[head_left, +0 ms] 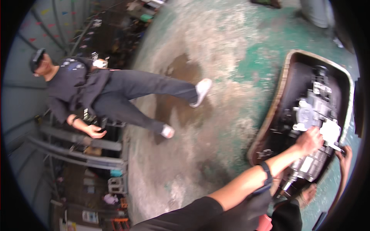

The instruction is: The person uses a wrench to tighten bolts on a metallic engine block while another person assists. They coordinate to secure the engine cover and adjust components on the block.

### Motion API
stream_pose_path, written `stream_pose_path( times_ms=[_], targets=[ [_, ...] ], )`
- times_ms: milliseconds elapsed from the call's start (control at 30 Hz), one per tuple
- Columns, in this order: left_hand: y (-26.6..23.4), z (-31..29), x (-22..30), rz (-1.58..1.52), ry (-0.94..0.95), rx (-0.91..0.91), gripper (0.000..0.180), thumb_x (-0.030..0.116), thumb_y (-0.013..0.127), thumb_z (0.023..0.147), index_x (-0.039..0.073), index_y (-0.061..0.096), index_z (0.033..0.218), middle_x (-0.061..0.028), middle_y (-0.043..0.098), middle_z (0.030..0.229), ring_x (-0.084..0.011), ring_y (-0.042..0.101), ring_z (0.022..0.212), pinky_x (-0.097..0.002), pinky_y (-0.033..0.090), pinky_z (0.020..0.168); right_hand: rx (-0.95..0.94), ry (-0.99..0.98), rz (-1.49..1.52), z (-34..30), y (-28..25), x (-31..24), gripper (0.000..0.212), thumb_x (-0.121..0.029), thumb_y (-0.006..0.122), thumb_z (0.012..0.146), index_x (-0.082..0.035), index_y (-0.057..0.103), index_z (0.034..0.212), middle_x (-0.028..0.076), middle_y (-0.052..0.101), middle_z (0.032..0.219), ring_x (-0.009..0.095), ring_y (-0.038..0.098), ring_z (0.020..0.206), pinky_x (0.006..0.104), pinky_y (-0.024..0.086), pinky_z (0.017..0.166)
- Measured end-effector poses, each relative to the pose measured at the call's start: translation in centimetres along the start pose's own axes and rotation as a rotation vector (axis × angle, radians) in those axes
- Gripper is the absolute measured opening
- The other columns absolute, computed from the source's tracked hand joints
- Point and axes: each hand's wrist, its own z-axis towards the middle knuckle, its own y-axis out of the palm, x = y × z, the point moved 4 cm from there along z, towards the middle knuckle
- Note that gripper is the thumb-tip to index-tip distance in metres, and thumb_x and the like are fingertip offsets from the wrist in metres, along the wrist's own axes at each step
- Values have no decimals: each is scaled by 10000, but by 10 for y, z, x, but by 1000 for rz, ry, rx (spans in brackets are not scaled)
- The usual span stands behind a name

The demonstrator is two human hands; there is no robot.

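A long silver-grey metal machine assembly (314,111), with a round housing and several castings, lies in a dark tray (283,92) with a pale worn rim. My left hand (310,140) reaches over the near side of the tray. Its fingers are curled closed against the middle of the assembly, and whatever is between them is hidden. At the tray's right rim is my right hand (345,154), its fingers bent around the end of a small light metal piece, too blurred to name. A shiny shaft (287,185) sticks out of the assembly's near end.
A person (73,84) in dark clothes and a cap stands at the left on the worn green floor (231,127). Behind that person are metal rails (88,156) and cluttered shelving. A bare foot (308,193) is beside the tray's near end. A grey container (316,13) stands beyond the tray.
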Motion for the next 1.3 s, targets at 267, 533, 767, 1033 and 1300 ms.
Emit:
stream_pose_path(
  times_ms=[267, 533, 767, 1033, 1300],
  targets=[
    [-52, 17, -1, 71, 73, -74, 144, 225, 638, 821, 105, 677, 891, -27, 606, 812, -198, 583, 778, -336, 513, 655, -164, 399, 476, 9, -7, -20, 349, -324, 763, 849, -13, 648, 742, -26, 509, 601, 74, 449, 579, 276, 369, 544],
    [-58, 24, -6, -87, -95, 36, 161, 202, 763, 798, 77, 668, 761, -49, 621, 746, -216, 607, 700, -346, 513, 617, -114, 629, 1089, -94, 38, -94, 177, -186, 624, 986, -17, 601, 938, 11, 583, 677, 91, 535, 551, 267, 436, 461],
    [-61, 27, -5, -113, -111, 32, 154, 174, 780, 776, 80, 661, 749, -43, 627, 735, -233, 617, 689, -355, 515, 631, -27, 658, 1175, -105, 58, -126, 153, -140, 599, 994, 7, 557, 998, 41, 589, 688, 109, 555, 514, 281, 470, 438],
    [-58, 25, -7, -113, -113, 29, 147, 174, 774, 783, 80, 665, 755, -46, 629, 732, -236, 621, 697, -362, 519, 640, -42, 677, 1210, -105, 61, -125, 172, -140, 597, 993, 25, 548, 1000, 57, 583, 691, 123, 537, 474, 293, 473, 405],
    [-58, 25, -7, -108, -106, 37, 145, 173, 775, 782, 84, 664, 754, -41, 618, 729, -232, 617, 692, -362, 516, 634, -93, 736, 1145, -103, 62, -128, 166, -154, 599, 992, 5, 550, 991, 44, 581, 683, 113, 525, 467, 280, 449, 400]
  ],
)
